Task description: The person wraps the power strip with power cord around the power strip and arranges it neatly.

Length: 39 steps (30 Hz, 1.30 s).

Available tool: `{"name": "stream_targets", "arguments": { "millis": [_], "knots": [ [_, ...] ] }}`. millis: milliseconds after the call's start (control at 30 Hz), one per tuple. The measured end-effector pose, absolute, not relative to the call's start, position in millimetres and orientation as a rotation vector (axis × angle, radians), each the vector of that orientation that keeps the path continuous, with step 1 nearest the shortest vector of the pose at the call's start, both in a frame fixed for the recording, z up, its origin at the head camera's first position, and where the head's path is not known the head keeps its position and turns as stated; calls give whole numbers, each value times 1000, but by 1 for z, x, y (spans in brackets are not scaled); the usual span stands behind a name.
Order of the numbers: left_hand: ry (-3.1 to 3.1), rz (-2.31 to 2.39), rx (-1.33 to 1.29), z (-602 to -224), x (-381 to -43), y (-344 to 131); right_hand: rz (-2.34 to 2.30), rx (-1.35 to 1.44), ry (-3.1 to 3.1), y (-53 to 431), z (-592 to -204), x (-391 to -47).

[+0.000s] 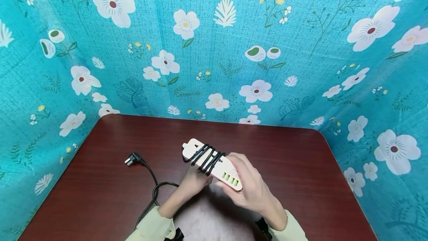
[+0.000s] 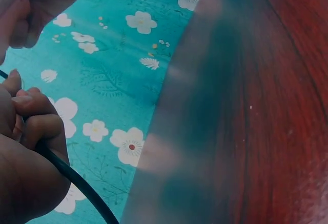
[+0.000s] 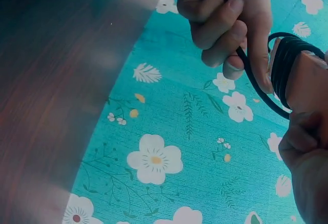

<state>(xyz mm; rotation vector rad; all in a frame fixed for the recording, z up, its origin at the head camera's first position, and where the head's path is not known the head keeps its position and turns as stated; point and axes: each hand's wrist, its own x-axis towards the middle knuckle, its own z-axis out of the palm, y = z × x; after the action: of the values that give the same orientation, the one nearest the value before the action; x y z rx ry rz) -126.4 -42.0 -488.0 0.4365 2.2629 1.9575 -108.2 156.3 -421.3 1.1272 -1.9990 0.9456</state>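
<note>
A white power strip (image 1: 219, 166) with green USB ports is tilted above the table, several turns of black cord (image 1: 208, 159) wound round its middle. My right hand (image 1: 249, 183) grips the strip at its USB end. Below the strip, my left hand (image 1: 194, 181) is partly hidden in the head view. In the right wrist view the left hand (image 3: 220, 24) has its fingers curled round the cord (image 3: 256, 88), which runs on to the wound turns. On the table at left lies the plug (image 1: 134, 158), its cord trailing in a loop back toward the left forearm.
The dark red-brown table (image 1: 284, 155) has rounded far corners. A turquoise flowered cloth (image 1: 207, 47) hangs behind it and along both sides. A pale, furry-looking surface (image 1: 204, 222) shows between the forearms at the near edge.
</note>
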Motion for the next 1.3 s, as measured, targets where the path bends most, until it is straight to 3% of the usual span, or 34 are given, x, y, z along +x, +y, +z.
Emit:
{"name": "stream_targets", "arguments": {
  "millis": [100, 367, 633, 800, 1100, 1300],
  "knots": [
    [2136, 2031, 373, -482, -125, -41, 943, 1116, -1984, 158, -422, -111],
    [2638, 1763, 438, -462, -110, -33, 934, 1013, -2011, 166, -427, -112],
    [3191, 1271, 777, -450, -93, -30, 875, 873, -2086, 171, -431, -114],
    [3349, 1136, 803, -440, -93, -35, 819, 850, -2143, 173, -427, -116],
    [2768, 1619, 457, -438, -91, -46, 714, 792, -2111, 178, -417, -119],
    [2665, 1590, 346, -433, -85, -52, 665, 743, -2107, 187, -413, -122]
  ]
}}
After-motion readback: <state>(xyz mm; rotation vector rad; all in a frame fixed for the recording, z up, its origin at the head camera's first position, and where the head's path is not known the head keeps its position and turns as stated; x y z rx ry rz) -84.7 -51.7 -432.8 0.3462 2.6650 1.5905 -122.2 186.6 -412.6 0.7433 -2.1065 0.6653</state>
